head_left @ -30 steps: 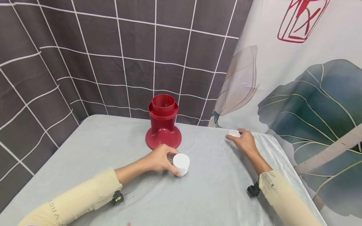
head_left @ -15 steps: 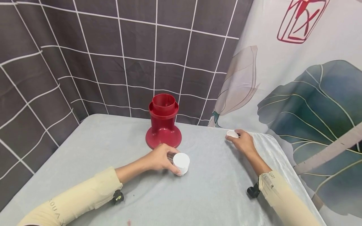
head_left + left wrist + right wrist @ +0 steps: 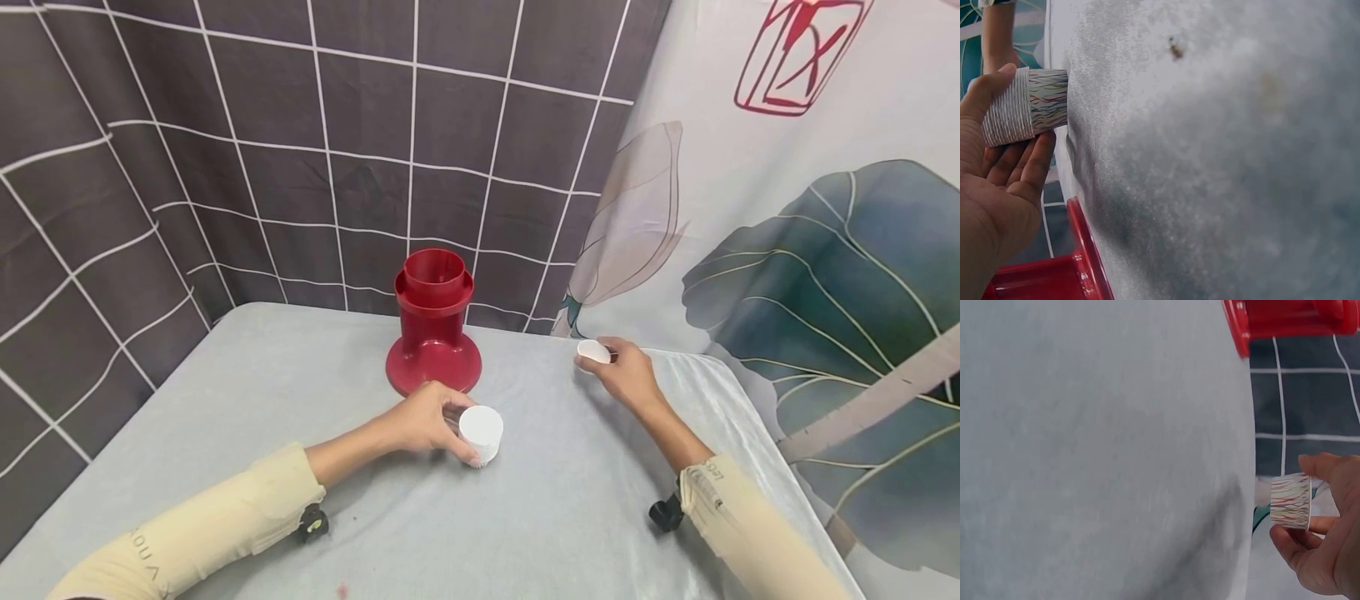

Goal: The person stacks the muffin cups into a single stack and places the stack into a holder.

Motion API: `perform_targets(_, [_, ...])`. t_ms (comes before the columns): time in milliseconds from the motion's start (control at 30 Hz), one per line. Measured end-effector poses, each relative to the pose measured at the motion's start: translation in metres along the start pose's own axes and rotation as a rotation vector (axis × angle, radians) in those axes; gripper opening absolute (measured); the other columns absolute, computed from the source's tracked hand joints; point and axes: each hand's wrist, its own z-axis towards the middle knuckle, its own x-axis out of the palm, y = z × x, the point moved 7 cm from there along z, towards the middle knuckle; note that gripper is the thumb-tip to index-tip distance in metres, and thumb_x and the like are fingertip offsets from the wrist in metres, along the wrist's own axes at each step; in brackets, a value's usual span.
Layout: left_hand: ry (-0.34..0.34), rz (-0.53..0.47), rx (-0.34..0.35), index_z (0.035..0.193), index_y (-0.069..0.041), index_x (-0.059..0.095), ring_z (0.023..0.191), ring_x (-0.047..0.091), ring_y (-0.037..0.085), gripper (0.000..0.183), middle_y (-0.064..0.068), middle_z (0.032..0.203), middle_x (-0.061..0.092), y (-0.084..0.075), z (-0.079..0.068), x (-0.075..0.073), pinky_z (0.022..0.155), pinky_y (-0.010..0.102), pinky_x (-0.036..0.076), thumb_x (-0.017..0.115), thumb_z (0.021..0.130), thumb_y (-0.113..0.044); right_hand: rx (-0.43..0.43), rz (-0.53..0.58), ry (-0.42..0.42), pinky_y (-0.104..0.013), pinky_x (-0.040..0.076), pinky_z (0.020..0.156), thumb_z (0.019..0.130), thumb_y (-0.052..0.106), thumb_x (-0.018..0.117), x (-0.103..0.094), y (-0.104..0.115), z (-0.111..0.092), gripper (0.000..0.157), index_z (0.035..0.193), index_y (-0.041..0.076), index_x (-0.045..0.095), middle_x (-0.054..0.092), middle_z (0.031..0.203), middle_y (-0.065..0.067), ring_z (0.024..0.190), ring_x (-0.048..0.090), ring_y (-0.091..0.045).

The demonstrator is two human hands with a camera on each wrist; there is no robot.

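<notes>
My left hand (image 3: pixel 426 422) grips a stack of nested paper cups (image 3: pixel 481 432), rims up, thumb on one side and fingers on the other. In the left wrist view the cup stack (image 3: pixel 1016 106) shows many ribbed rims above a body with coloured wavy lines, its base at the table. At the far right, my right hand (image 3: pixel 632 379) pinches a paper cup (image 3: pixel 593 353) with its mouth up. In the right wrist view that cup (image 3: pixel 1291 501) has the same wavy print, and a gap shows between its base and the tabletop.
A red plastic stand with a ringed tube top and round base (image 3: pixel 433 367) stands behind my left hand. A pale grey cloth covers the table (image 3: pixel 525 517). Dark grid curtain (image 3: pixel 360 108) hangs behind, with a floral curtain (image 3: pixel 810 267) to the right.
My right hand has moved left with the paper cup, towards the middle of the table's back edge. The left hand and its cup stack stay in place.
</notes>
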Motion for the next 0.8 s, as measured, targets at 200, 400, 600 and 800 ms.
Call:
perform_targets(200, [0.001, -0.004, -0.008, 0.125, -0.009, 0.085, 0.099, 0.079, 0.013, 0.055, 0.0, 0.109, 0.086, 0.001, 0.0, 0.0, 0.087, 0.025, 0.066, 0.106, 0.075, -0.019, -0.029, 0.042, 0.031, -0.054, 0.059, 0.107, 0.1, 0.034, 0.085, 0.005, 0.021, -0.007, 0.072, 0.153, -0.008, 0.062, 0.072, 0.148, -0.03, 0.131, 0.074, -0.046])
perform_targets(400, [0.004, -0.023, -0.018, 0.126, -0.008, 0.085, 0.099, 0.081, 0.014, 0.055, 0.001, 0.11, 0.086, 0.002, 0.001, 0.001, 0.087, 0.024, 0.066, 0.106, 0.076, -0.018, -0.028, 0.112, 0.054, -0.05, 0.062, 0.106, 0.096, 0.035, 0.089, 0.011, 0.037, -0.015, 0.072, 0.151, -0.003, 0.064, 0.075, 0.145, -0.026, 0.129, 0.076, -0.043])
perform_targets(600, [0.005, -0.017, -0.014, 0.126, -0.009, 0.085, 0.099, 0.08, 0.013, 0.055, 0.0, 0.109, 0.086, 0.002, 0.001, 0.0, 0.087, 0.024, 0.066, 0.106, 0.076, -0.019, -0.053, 0.153, 0.083, -0.049, 0.067, 0.102, 0.095, 0.035, 0.091, 0.013, 0.055, -0.023, 0.07, 0.151, 0.0, 0.066, 0.076, 0.145, -0.021, 0.124, 0.079, -0.041])
perform_targets(800, [0.012, -0.041, -0.018, 0.125, -0.009, 0.086, 0.097, 0.081, 0.013, 0.054, 0.0, 0.109, 0.087, 0.002, 0.001, 0.001, 0.087, 0.024, 0.066, 0.106, 0.075, -0.017, -0.068, 0.184, 0.119, -0.049, 0.068, 0.101, 0.094, 0.036, 0.092, 0.018, 0.07, -0.032, 0.071, 0.152, 0.002, 0.067, 0.073, 0.15, -0.021, 0.121, 0.08, -0.041])
